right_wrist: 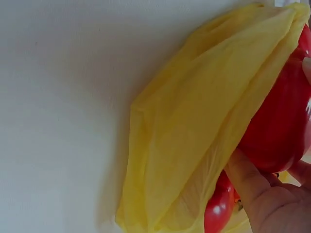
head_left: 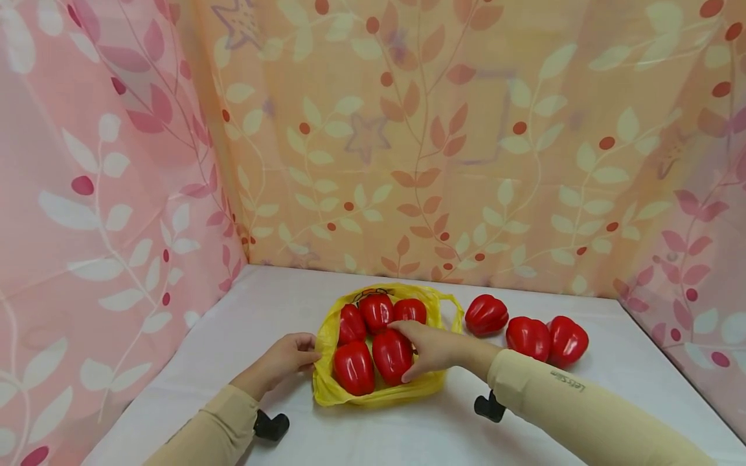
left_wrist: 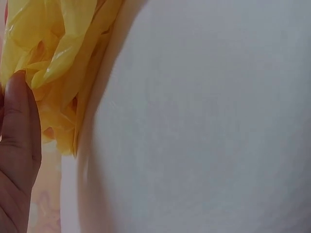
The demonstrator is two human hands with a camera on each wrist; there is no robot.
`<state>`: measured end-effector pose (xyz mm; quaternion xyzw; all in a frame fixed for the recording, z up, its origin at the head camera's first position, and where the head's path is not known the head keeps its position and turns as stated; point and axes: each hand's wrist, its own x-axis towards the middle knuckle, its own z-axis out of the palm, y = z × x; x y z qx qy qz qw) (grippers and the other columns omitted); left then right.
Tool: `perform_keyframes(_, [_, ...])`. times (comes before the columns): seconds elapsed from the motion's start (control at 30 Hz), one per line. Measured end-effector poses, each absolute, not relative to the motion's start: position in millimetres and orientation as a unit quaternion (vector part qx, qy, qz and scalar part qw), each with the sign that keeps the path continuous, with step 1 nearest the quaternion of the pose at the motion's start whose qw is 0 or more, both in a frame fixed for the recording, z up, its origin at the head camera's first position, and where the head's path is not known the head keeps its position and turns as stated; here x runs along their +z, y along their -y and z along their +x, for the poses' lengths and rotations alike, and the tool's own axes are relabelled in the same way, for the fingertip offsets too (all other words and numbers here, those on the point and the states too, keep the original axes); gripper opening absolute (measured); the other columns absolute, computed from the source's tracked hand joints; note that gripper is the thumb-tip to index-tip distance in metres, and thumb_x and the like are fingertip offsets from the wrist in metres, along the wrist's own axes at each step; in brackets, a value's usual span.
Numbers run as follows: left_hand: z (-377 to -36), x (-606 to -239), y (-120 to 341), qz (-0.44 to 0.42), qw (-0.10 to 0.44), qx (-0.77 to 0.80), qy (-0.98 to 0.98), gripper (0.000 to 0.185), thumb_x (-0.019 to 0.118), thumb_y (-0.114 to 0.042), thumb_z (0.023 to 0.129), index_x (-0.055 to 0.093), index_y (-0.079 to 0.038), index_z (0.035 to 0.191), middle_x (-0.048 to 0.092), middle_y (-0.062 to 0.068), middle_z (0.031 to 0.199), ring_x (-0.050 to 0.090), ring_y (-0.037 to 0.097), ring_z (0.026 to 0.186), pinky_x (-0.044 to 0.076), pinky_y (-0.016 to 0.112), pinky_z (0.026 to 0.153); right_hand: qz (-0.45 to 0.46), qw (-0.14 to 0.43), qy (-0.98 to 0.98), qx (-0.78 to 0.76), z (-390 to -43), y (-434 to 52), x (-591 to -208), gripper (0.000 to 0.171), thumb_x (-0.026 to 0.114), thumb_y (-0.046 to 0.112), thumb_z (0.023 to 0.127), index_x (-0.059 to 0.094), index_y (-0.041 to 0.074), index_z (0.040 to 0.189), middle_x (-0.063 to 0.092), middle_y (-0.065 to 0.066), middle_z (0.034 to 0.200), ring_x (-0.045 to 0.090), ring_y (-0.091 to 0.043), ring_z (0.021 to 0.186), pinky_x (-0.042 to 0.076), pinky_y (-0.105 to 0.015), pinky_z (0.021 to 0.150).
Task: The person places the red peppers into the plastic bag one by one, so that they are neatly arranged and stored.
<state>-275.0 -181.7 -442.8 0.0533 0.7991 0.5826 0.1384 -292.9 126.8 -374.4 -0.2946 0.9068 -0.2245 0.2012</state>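
A yellow plastic bag [head_left: 408,393] lies spread open on the table with several glossy red bell peppers [head_left: 353,367] inside. My right hand [head_left: 434,349] reaches over its right side and grips one red bell pepper [head_left: 392,356] between thumb and fingers. From the right wrist view, this pepper [right_wrist: 279,126] sits behind the bag's wall, with the thumb against its lower side. At the bag's left edge, my left hand [head_left: 285,356] pinches the rim. The left wrist view shows its fingers [left_wrist: 17,107] at the crumpled yellow plastic [left_wrist: 58,63]; part of that hand is cut off.
Outside the bag to the right, one red pepper [head_left: 486,315] lies beside two touching ones [head_left: 528,337]. A white cloth [head_left: 280,291] covers the table. Patterned curtains [head_left: 373,162] stand at the back and both sides.
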Motion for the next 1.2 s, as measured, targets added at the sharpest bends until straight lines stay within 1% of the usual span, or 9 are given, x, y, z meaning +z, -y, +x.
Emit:
perform_keyframes(0.13, [-274, -441, 180, 0.071, 0.145, 0.587, -0.793, 0.017, 0.064, -0.013, 0.085, 0.06, -0.001, 0.096, 0.059, 0.006, 0.083, 0.056, 0.017, 0.074, 0.051, 0.03, 0.07, -0.297, 0.198, -0.911, -0.207, -294, -125, -378, 0.091, 0.082, 0.034, 0.064, 0.031, 0.021, 0.138, 0.038, 0.0, 0.135, 0.035, -0.024, 0.124, 0.047, -0.043, 0.086])
perform_keyframes(0.3, [-273, -440, 179, 0.077, 0.147, 0.589, -0.791, 0.016, 0.063, -0.012, 0.085, 0.06, 0.0, 0.096, 0.059, 0.005, 0.082, 0.055, 0.017, 0.073, 0.051, 0.031, 0.07, -0.297, 0.191, -0.915, -0.194, -296, -123, -381, 0.091, 0.081, 0.035, 0.064, 0.03, 0.021, 0.139, 0.038, -0.001, 0.136, 0.035, -0.024, 0.125, 0.044, -0.046, 0.089])
perform_keyframes(0.57, [-276, -441, 179, 0.069, 0.144, 0.587, -0.794, 0.015, 0.063, -0.012, 0.085, 0.06, -0.001, 0.094, 0.058, 0.005, 0.081, 0.055, 0.017, 0.072, 0.05, 0.031, 0.069, -0.294, 0.19, -0.917, -0.193, -298, -122, -382, 0.092, 0.082, 0.031, 0.064, 0.03, 0.021, 0.139, 0.041, -0.002, 0.134, 0.037, -0.025, 0.125, 0.045, -0.045, 0.088])
perform_keyframes(0.77, [-275, -441, 179, 0.07, 0.145, 0.588, -0.793, 0.013, 0.063, -0.01, 0.085, 0.058, 0.001, 0.092, 0.055, 0.004, 0.077, 0.053, 0.017, 0.071, 0.049, 0.031, 0.067, -0.295, 0.191, -0.918, -0.186, -299, -121, -385, 0.091, 0.081, 0.032, 0.065, 0.031, 0.02, 0.14, 0.043, -0.001, 0.133, 0.039, -0.024, 0.124, 0.046, -0.044, 0.088])
perform_keyframes(1.2, [-274, -440, 184, 0.056, 0.142, 0.587, -0.795, 0.014, 0.062, -0.011, 0.085, 0.059, -0.001, 0.095, 0.057, 0.006, 0.081, 0.054, 0.018, 0.073, 0.05, 0.03, 0.069, -0.304, 0.183, -0.918, -0.179, -300, -118, -388, 0.09, 0.082, 0.033, 0.065, 0.032, 0.021, 0.139, 0.044, 0.0, 0.132, 0.04, -0.023, 0.123, 0.047, -0.042, 0.087])
